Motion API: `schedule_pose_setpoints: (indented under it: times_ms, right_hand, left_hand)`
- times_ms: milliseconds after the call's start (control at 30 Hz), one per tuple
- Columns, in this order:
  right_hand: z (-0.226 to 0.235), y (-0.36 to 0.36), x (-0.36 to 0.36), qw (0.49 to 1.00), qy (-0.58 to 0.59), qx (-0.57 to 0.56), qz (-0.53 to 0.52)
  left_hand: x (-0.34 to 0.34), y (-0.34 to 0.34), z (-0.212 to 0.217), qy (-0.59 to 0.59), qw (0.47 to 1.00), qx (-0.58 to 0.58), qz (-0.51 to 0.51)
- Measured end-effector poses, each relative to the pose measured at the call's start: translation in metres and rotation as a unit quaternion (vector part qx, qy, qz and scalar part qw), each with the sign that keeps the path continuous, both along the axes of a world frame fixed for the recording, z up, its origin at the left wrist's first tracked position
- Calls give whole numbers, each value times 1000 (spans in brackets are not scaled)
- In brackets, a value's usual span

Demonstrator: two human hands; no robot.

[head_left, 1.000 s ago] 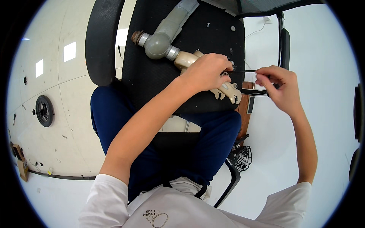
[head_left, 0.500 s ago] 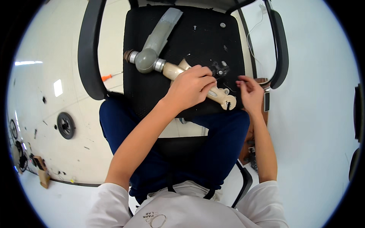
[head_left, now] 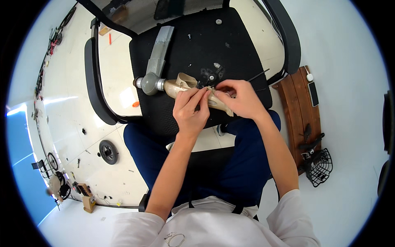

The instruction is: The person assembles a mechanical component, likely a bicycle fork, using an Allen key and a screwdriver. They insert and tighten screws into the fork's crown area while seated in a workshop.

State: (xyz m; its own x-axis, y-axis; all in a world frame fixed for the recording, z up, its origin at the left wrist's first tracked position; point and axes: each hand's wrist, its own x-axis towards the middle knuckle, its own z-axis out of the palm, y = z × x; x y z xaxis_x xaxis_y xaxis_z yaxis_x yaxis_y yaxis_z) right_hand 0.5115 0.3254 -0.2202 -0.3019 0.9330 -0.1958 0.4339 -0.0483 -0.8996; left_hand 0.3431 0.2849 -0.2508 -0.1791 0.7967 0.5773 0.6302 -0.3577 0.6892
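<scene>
On a black chair seat [head_left: 189, 57] lies a frame part with a beige tube [head_left: 177, 87], a round grey joint [head_left: 152, 82] and a flat grey arm [head_left: 159, 49]. My left hand [head_left: 191, 111] is closed in a pinch over the beige tube. My right hand [head_left: 242, 101] pinches with thumb and forefinger close beside it, near the tube's right end. Whatever sits between the fingertips is too small and covered to name. Just beyond them is a blurred black mechanical part [head_left: 212, 77] with a bolt head. A thin dark rod [head_left: 258, 75] sticks out to the right.
A small bolt [head_left: 189, 37] and a round washer [head_left: 219, 22] lie farther back on the seat. Armrests [head_left: 96, 82] flank it. On the right, a wooden bench [head_left: 294, 99] carries a phone [head_left: 313, 94] and a black wire basket [head_left: 320, 168]. A wheel [head_left: 108, 152] lies on the floor.
My right hand has moved left from the seat's edge to the beige part. My left hand now pinches beside it instead of lying across the tube. The view has turned and shifted.
</scene>
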Motion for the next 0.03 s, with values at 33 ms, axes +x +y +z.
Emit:
schedule_pose_setpoints:
  times_ms: [33]
  right_hand:
    - [-8,-2,0,999,8,-42,12]
  left_hand:
    - [8,-3,1,-14,999,-21,20]
